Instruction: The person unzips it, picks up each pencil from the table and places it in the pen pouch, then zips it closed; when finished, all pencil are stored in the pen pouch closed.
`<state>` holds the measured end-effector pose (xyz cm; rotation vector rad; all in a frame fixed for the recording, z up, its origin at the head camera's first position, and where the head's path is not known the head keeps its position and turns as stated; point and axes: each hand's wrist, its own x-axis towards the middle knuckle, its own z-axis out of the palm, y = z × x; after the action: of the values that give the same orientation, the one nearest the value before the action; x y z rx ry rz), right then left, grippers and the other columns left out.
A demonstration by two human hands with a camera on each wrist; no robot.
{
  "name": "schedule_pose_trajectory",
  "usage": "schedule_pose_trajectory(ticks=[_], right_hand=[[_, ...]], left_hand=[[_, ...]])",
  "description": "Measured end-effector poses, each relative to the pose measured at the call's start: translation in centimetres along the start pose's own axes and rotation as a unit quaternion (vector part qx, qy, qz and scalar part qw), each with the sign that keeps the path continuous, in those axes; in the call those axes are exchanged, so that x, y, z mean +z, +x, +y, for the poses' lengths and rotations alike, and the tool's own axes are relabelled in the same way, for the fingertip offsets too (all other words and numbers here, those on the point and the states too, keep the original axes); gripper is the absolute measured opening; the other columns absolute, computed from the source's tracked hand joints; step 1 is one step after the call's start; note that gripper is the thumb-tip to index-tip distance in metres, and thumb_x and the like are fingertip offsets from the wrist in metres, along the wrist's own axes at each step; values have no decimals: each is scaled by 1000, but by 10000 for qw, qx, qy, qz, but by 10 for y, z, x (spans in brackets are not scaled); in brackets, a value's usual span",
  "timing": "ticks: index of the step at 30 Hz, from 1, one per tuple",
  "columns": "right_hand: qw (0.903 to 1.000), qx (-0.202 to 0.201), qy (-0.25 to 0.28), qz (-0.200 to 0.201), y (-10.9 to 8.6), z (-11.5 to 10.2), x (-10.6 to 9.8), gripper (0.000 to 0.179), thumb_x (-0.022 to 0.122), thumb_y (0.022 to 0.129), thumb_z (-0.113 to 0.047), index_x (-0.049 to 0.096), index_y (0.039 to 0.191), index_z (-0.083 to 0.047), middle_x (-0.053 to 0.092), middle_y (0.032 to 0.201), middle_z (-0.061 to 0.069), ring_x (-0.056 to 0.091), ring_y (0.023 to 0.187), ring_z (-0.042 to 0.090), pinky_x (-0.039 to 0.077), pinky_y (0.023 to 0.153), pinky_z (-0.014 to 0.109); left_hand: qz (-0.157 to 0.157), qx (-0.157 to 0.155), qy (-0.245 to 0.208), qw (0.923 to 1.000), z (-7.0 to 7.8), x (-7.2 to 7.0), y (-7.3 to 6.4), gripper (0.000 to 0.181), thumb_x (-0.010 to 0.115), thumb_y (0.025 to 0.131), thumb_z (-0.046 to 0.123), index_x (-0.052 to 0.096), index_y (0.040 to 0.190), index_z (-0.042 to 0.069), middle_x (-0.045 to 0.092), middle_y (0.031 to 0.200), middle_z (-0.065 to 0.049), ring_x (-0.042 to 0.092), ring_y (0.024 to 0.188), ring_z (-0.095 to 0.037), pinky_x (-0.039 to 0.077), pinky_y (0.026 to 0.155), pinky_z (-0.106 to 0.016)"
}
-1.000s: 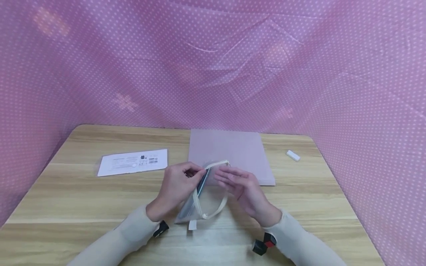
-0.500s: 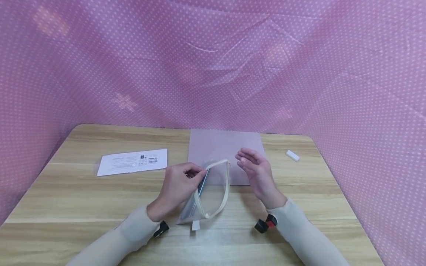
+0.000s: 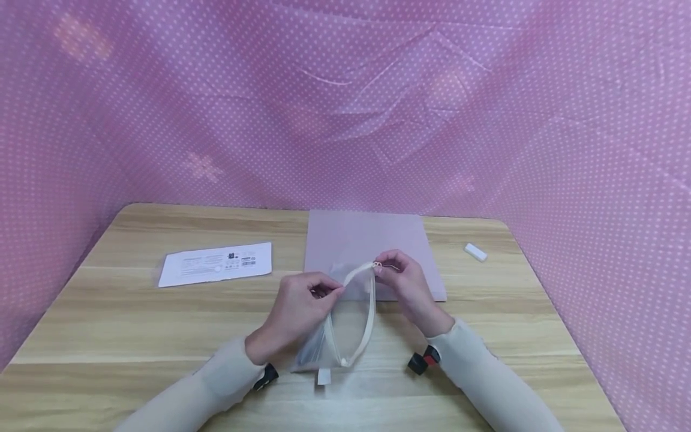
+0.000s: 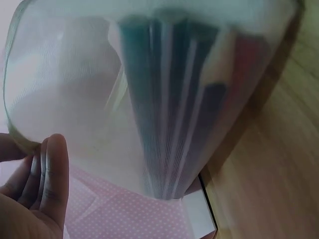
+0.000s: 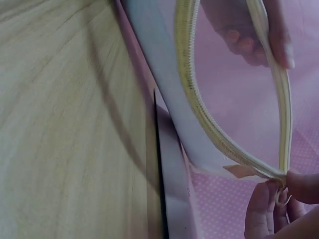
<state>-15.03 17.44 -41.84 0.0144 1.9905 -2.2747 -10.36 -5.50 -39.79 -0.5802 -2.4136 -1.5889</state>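
A see-through mesh pencil pouch (image 3: 351, 324) with a cream zip (image 3: 371, 312) stands tilted on the wooden table, its mouth wide apart. Several dark green and blue pencils (image 4: 169, 94) show through the mesh in the left wrist view, with something reddish beside them. My left hand (image 3: 302, 300) pinches the left edge of the zip between thumb and fingers. At the far corner of the mouth, my right hand (image 3: 407, 288) pinches the zip's end, where a small pull loop (image 5: 283, 197) hangs by the fingertips.
Behind the pouch lies a flat pale pink folder or sheet (image 3: 361, 234). A white printed packet (image 3: 216, 264) is at the left, and a small white block like an eraser (image 3: 475, 252) at the right. Pink dotted cloth (image 3: 345, 120) surrounds the table's back and sides.
My right hand drew back to the right from the mouth, then came in to pinch the zip's end. The pouch has shifted slightly right and nearer; the dark stick by my left fingers no longer shows.
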Motion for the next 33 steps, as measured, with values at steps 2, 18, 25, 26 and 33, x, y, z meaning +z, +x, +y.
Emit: schedule_pose_trajectory(ticks=[2, 18, 25, 26, 33], right_hand=[[10000, 26, 28, -8, 1, 1, 0, 14, 64, 90, 8, 63, 98, -4, 70, 90, -1, 70, 87, 11, 62, 88, 30], [9989, -109, -181, -413, 2, -3, 20, 7, 69, 91, 0, 68, 94, -6, 73, 86, -5, 70, 85, 9, 62, 83, 27], [9986, -337, -386, -108, 3, -1, 27, 15, 72, 87, 0, 69, 102, 3, 70, 86, -4, 62, 78, 10, 58, 68, 22], [9988, -354, -320, -134, 3, 0, 27, 13, 72, 88, 0, 70, 101, 1, 70, 86, -4, 62, 77, 9, 57, 67, 21], [9988, -206, 217, -387, 4, 3, 29, 13, 70, 90, -1, 71, 90, -14, 71, 81, -6, 65, 71, 6, 57, 65, 17]], left_hand=[[-107, 12, -80, 9999, -1, 1, 4, 6, 79, 89, 17, 79, 90, 11, 75, 78, 3, 63, 65, -5, 56, 57, -21], [-1522, -1309, -463, 9785, -39, 5, 54, 27, 66, 99, 25, 74, 118, 9, 75, 122, -8, 67, 118, -25, 52, 106, -44], [-1533, -1700, -832, 9699, -43, 4, 53, 28, 69, 96, 33, 76, 111, 10, 76, 116, -7, 65, 109, -20, 49, 96, -33], [-1542, -1737, -870, 9687, -43, 4, 53, 28, 69, 96, 33, 76, 111, 10, 76, 116, -7, 64, 108, -20, 49, 95, -32], [-1539, -1857, -972, 9656, -41, 5, 52, 29, 68, 97, 33, 76, 110, 8, 76, 116, -8, 64, 108, -19, 48, 93, -29]])
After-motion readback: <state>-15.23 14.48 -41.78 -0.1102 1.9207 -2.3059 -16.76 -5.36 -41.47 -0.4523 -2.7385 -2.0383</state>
